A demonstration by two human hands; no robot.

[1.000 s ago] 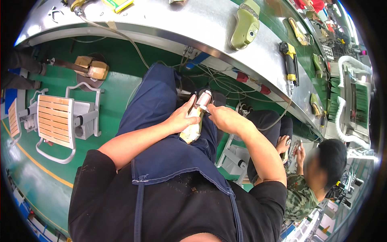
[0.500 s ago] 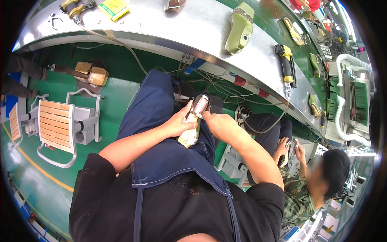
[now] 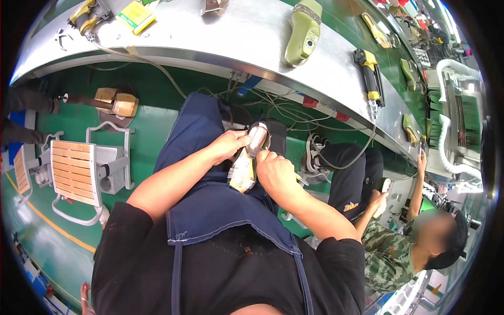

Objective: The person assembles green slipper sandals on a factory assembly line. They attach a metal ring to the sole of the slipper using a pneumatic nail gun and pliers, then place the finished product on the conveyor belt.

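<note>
A shoe on a last [image 3: 242,170] lies across my lap with its underside facing up. Its sole end looks pale and pinkish, and the lower part is wrapped in something yellowish-white. My left hand [image 3: 228,144] grips it along the left side, thumb on the upper edge. Close by on the right, my right hand [image 3: 274,170] is closed around a hand tool [image 3: 302,180]. Only a thin, pale yellowish handle end pokes out past the little finger; the working end is hidden by the fingers and the shoe.
On the metal bench [image 3: 336,58] ahead lie an olive green last [image 3: 303,39], a yellow-black air tool [image 3: 371,79], another air tool [image 3: 86,18] and a yellow-green box [image 3: 136,17]. A seated co-worker [image 3: 391,252] is at right. A slatted chair [image 3: 75,170] stands left.
My right hand has moved down along the shoe's right side, and the tool's handle end now shows. The co-worker has raised one arm toward the bench while holding a shoe.
</note>
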